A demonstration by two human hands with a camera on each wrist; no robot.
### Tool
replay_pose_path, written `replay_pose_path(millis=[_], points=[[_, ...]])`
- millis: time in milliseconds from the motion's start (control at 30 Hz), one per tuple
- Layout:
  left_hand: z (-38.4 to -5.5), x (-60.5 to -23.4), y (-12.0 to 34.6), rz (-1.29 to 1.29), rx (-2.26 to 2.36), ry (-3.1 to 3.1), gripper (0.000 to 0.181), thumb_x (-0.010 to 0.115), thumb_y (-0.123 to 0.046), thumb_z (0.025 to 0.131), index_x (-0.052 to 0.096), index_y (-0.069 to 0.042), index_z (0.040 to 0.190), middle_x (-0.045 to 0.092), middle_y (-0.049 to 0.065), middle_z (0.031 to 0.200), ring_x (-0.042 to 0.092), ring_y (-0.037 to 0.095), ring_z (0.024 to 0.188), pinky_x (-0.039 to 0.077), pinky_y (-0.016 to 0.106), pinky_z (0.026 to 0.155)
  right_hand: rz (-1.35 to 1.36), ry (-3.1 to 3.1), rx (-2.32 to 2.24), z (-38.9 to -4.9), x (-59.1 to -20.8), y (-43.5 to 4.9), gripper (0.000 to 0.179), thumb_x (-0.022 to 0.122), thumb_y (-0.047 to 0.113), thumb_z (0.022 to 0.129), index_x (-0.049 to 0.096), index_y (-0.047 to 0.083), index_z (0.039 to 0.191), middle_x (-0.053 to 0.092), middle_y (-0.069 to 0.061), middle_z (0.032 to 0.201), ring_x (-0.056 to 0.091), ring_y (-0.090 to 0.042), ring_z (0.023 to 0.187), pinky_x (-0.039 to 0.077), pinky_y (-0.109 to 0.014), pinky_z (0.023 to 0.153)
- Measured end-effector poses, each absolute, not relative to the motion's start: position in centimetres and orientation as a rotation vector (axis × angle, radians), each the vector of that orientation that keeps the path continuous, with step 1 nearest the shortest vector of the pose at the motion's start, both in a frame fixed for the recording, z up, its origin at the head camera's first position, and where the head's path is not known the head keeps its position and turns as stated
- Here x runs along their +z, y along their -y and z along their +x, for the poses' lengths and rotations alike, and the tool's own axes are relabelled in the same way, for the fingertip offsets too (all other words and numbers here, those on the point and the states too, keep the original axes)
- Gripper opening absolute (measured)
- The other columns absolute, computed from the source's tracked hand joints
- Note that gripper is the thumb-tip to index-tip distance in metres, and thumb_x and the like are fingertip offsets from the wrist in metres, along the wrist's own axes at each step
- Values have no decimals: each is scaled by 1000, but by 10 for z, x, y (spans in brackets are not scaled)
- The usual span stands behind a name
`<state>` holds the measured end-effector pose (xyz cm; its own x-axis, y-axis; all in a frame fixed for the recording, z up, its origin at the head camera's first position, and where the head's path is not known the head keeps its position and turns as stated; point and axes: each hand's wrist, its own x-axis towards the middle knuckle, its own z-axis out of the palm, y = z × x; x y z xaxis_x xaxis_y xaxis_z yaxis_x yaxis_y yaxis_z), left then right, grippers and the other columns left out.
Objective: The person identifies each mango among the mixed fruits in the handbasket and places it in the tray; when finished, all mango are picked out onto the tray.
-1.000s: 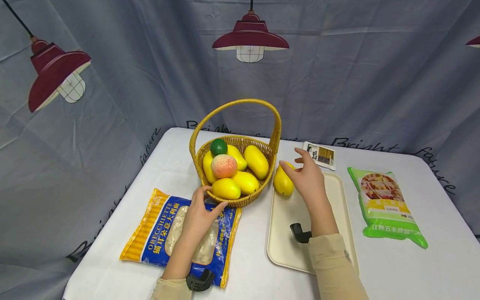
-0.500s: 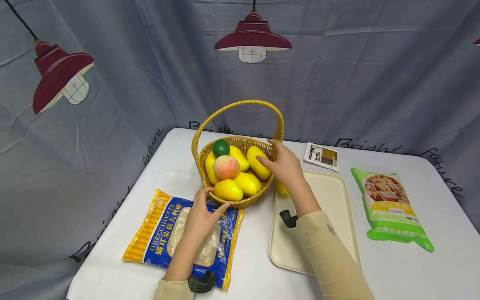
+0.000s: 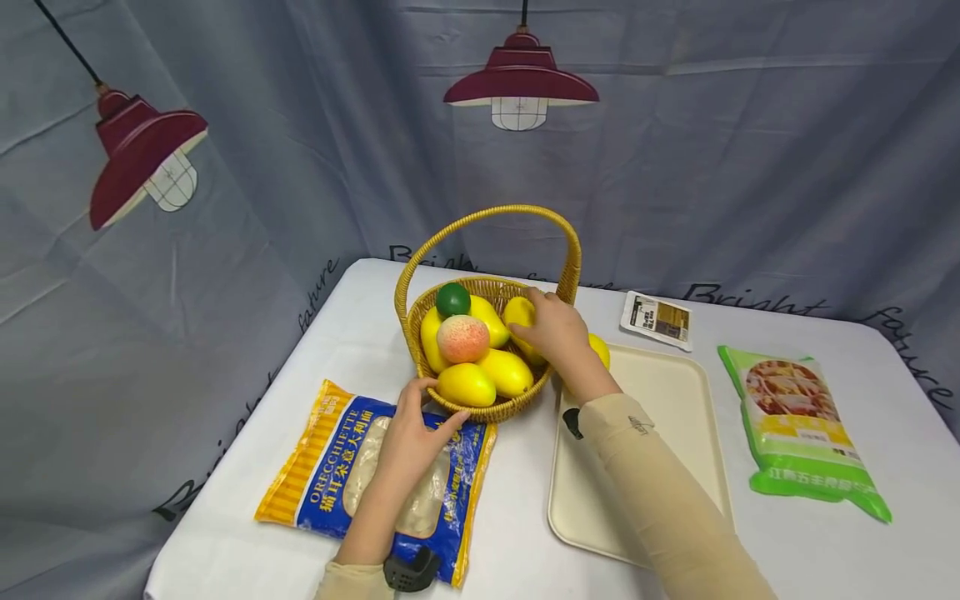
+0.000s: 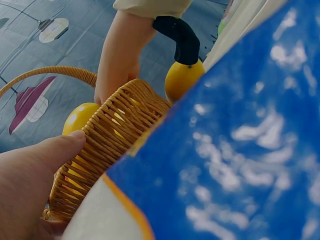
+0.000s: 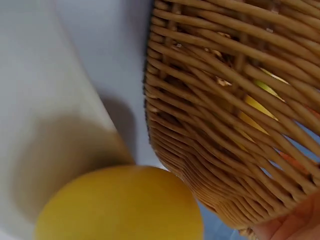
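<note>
My left hand (image 3: 412,437) holds the front of a wicker basket (image 3: 517,408), its thumb against the woven wall. Inside the basket lie several yellow mangoes, a pinkish peach (image 3: 462,339) and a small dark green fruit (image 3: 453,299). My right hand (image 3: 558,333) reaches over the basket's right rim and grips a mango (image 3: 516,310) there, thumb on one side and fingers on the other; part of that mango is hidden under the hand. Just outside the basket, a yellow fruit (image 5: 120,205) sits on the tray, partly behind the right wrist in the head view.
A beige tray (image 3: 675,408) lies right of the basket. Under the left forearm is a blue and yellow pasta bag (image 3: 330,467). A green food bag (image 3: 802,425) lies at far right, and a small white packet (image 3: 656,321) behind the tray. The basket's tall handle (image 3: 487,213) arches overhead.
My right hand has moved left from above the yellow fruit on the tray, over the basket rim and down onto a mango. The left hand stays at the basket's front.
</note>
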<state>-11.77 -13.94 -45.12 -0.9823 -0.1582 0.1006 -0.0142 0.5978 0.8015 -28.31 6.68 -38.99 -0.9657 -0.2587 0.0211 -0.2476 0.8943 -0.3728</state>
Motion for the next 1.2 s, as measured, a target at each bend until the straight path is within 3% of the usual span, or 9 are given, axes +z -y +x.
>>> replay_pose_path(millis=[233,467,733,1200], points=[[-117,-450,137,127,-1335,2657,65,71,-51,83,42,-19,132,42,8,139,53,29,119,49,48,89,-415,-3033,-432,-290,-399,-62,68,65,44,87,41,17,145,47,-21,138,55,-44,108,48,-56,85],[-118,-451,136,115,-1328,2652,63,71,-51,83,43,-19,130,43,8,138,53,29,119,50,47,88,-447,-3058,-361,-294,-407,-62,62,64,37,86,45,19,142,52,-19,130,57,-40,97,50,-52,76],[-118,-452,135,111,-1327,2651,64,71,-50,83,42,-19,130,43,9,139,53,30,119,51,47,84,-463,-3078,-364,-294,-413,-65,64,67,38,84,45,17,141,53,-18,126,57,-37,95,51,-52,72],[-117,-451,138,141,-1327,2663,65,71,-52,83,42,-20,132,41,8,140,52,29,120,51,47,86,-469,-3111,-587,-285,-404,-68,68,70,40,84,43,18,142,52,-19,126,54,-39,106,49,-54,81]])
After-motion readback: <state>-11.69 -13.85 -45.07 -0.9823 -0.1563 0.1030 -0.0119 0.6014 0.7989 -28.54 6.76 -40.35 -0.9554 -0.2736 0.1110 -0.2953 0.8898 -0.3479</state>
